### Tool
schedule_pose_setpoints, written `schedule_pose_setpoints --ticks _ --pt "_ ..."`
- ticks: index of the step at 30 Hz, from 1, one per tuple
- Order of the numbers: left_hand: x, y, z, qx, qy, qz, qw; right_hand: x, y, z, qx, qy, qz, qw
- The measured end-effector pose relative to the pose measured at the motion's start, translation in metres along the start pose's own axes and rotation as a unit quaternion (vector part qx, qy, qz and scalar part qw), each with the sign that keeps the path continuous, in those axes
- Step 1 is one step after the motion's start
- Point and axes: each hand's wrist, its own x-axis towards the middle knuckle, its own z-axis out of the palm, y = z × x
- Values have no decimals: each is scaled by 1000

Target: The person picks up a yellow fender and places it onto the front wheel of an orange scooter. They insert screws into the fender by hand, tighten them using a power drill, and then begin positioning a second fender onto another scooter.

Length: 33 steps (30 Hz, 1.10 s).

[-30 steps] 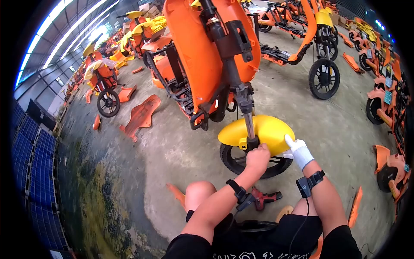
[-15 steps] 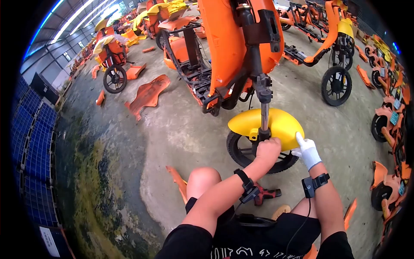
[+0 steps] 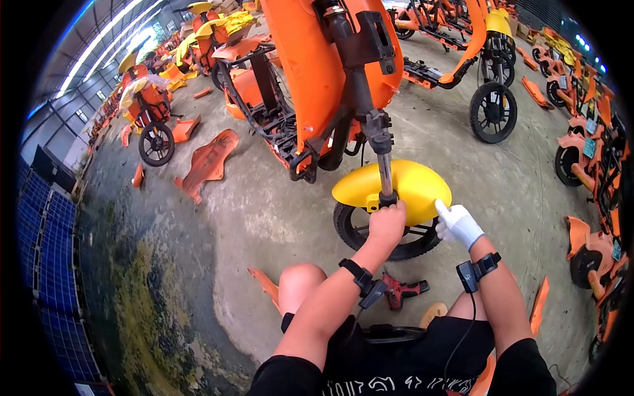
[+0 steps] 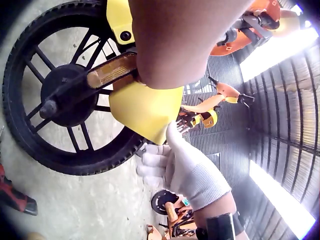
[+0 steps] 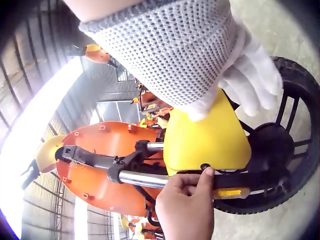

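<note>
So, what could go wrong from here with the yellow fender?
The left hand has its fingertips at a small dark piece on the fender; it could slip and drop. The right hand rests its thumb by the fender's edge, so the fender may shift if that pressure eases. Its other fingers are close to the tyre and might rub if the wheel turns.

Passage from above is obstructed by the fork [image 3: 385, 173] and the orange body [image 3: 307, 79]. Near-side access to the wheel [image 3: 404, 255] is hindered by the drill [image 3: 396, 292]. Open floor [image 3: 264, 221] is noted leftward, bounded by a loose panel [image 3: 210, 163].
</note>
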Motion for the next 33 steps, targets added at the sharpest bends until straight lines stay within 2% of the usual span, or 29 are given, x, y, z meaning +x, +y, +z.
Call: schedule_pose_setpoints --ticks 1,3,5,7,9,11,12,14,15,16,17,18,19,20,21,25,26,27,29,30,31,33 --pt "-1 -1 1 4 -5 2 1000 -8 -2 1 -3 -1 0 1000" --pt "2 0 1 6 -7 6 1000 -26 -6 8 -170 -125 -1 977" --pt "2 -2 0 14 -15 10 1000 -22 7 29 -235 -214 3 948" --pt "-1 -2 -1 -10 -20 7 1000 -3 34 62 -370 -298 -11 880" --pt "2 -7 -13 -30 -26 10 999 14 93 103 -534 -181 -172 807" --pt "6 -8 -54 -155 -77 -114 978 14 123 138 -642 -178 -139 733" --pt "8 -14 -73 -188 -27 -135 972 18 148 151 -669 -174 -177 700" --pt "10 -37 -97 -272 25 -212 938 23 191 167 -660 -189 -241 686" --pt "7 -53 -102 -283 76 -218 931 25 204 174 -659 -187 -267 677" --pt "5 -68 -113 -335 84 -251 904 29 217 181 -661 -196 -269 672" --pt "3 -77 -123 -332 87 -264 901 32 228 186 -644 -151 -259 704" --pt "1 -85 -134 -356 85 -310 877 36 238 189 -624 -106 -249 733" --pt "-2 -91 -145 -378 87 -355 851 36 239 191 -628 -88 -263 727" --pt "-4 -90 -155 -400 108 -364 834 36 244 194 -631 -68 -261 728" --pt "-11 -92 -155 -391 116 -377 831 36 248 199 -632 -49 -260 728" --pt "-23 -91 -152 -443 90 -389 803 30 240 198 -609 -108 -224 754" --pt "-24 -86 -149 -468 80 -394 787 21 218 193 -582 -148 -205 773" --pt "-24 -82 -146 -495 68 -398 769 14 197 188 -581 -144 -200 776" --pt "-23 -72 -139 -510 59 -389 765 -2 156 175 -583 -255 -247 730" --pt "-23 -67 -136 -503 68 -365 780 -15 132 167 -564 -272 -278 728" --pt "-23 -63 -134 -496 78 -340 795 -33 103 156 -565 -266 -274 731" --pt "-19 -56 -128 -512 86 -330 788 -76 48 133 -495 -276 -291 770"
